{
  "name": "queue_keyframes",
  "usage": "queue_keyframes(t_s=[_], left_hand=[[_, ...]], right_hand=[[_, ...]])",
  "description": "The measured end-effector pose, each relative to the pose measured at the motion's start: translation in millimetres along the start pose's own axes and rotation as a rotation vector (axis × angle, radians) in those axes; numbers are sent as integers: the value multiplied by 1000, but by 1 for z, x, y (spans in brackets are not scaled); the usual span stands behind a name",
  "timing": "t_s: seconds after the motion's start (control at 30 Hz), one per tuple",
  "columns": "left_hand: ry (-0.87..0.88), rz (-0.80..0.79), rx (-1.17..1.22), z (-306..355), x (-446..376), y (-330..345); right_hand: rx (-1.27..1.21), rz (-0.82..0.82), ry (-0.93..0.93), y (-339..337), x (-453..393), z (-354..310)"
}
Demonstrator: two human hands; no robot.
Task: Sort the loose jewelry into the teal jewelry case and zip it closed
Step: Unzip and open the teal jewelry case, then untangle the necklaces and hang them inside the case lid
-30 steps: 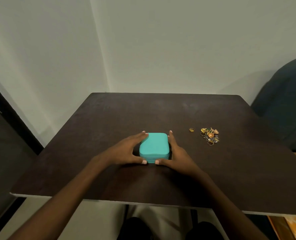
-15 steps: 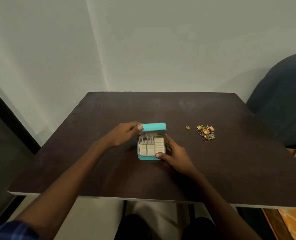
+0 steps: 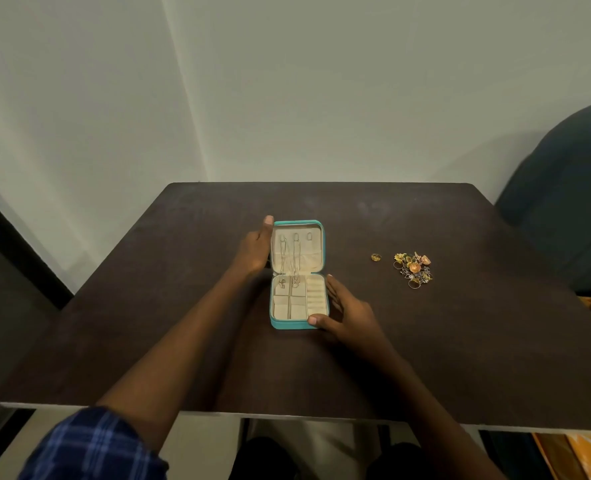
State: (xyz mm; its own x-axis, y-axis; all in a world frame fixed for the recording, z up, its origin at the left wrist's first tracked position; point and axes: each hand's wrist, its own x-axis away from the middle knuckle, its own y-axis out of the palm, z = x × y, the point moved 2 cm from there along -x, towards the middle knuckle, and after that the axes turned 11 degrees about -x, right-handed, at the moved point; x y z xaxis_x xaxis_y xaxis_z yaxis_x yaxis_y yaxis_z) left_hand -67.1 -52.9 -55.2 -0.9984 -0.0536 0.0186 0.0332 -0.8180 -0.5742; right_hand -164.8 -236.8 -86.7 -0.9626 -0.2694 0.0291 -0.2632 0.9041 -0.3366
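Observation:
The teal jewelry case (image 3: 289, 325) lies open near the middle of the dark table. Its lid (image 3: 297, 249) stands raised at the back, with thin chains hanging down its cream lining into the base. The base has cream compartments and a ring roll on the right. My left hand (image 3: 254, 249) presses flat against the lid's left edge, fingers straight. My right hand (image 3: 347, 315) rests against the base's right side, thumb on the near right corner. A pile of loose jewelry (image 3: 413, 268) lies to the right of the case, with a single gold ring (image 3: 376, 257) just left of the pile.
The dark table (image 3: 460, 358) stands against a pale wall corner. A dark blue chair back (image 3: 564, 209) rises beyond the table's right edge. Orange fabric (image 3: 578, 455) shows below the table at lower right.
The case was closed under both hands a second ago. My left hand has swung the lid up and back, and now it stands fully open. My right hand stayed at the base.

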Motion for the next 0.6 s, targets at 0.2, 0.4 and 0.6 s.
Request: queue_keyframes(t_s=[0.2,0.4,0.6], left_hand=[[-70,58,34,-8,-8,13],[-82,90,84,-16,-7,21],[-88,187,139,-20,6,29]], right_hand=[[8,1,-18,0,-2,4],[-1,-9,-33,0,-3,4],[-94,2,-43,-4,-6,0]])
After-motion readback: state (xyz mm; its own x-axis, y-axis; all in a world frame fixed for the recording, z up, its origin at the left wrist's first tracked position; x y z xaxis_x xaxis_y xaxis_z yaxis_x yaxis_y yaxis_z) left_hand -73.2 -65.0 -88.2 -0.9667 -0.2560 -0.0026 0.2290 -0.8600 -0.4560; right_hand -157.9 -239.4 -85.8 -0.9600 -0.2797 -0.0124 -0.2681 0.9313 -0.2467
